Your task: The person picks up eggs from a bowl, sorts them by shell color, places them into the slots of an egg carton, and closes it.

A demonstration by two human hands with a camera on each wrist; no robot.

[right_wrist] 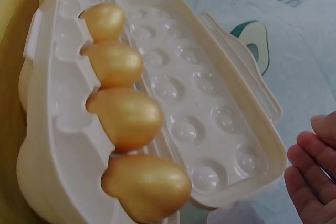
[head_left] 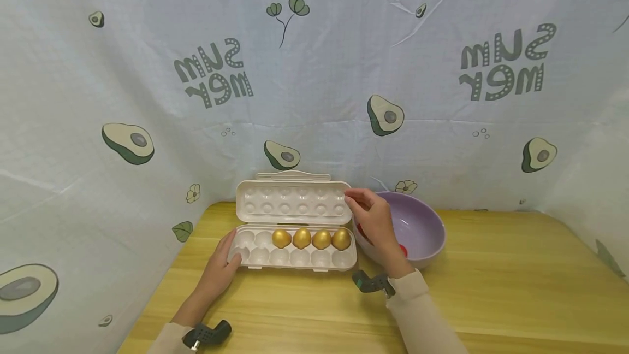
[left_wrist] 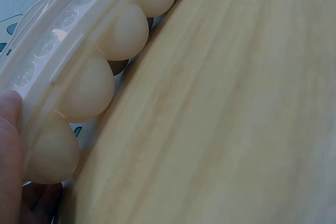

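Near the back left corner of the desk (head_left: 516, 283): egg carton (head_left: 280, 258), long side running along the back edge, lid (head_left: 294, 201) laid back toward the printed cloth (head_left: 314, 86). Gold eggs (head_left: 302, 238), four, side by side in its back row, filling the compartments from the third to the right end. My left grip (head_left: 219, 267) clasps the carton's left end, thumb on the rim, fingers reaching beneath. My right grip (head_left: 375, 222) hangs over the left side of the purple bowl (head_left: 417, 228), just beside the lid's right end; fingers lightly bent, loosely spread, tips bare. Bowl stands close by the carton's right end. Pale sleeves (head_left: 425, 313) on both my arms.
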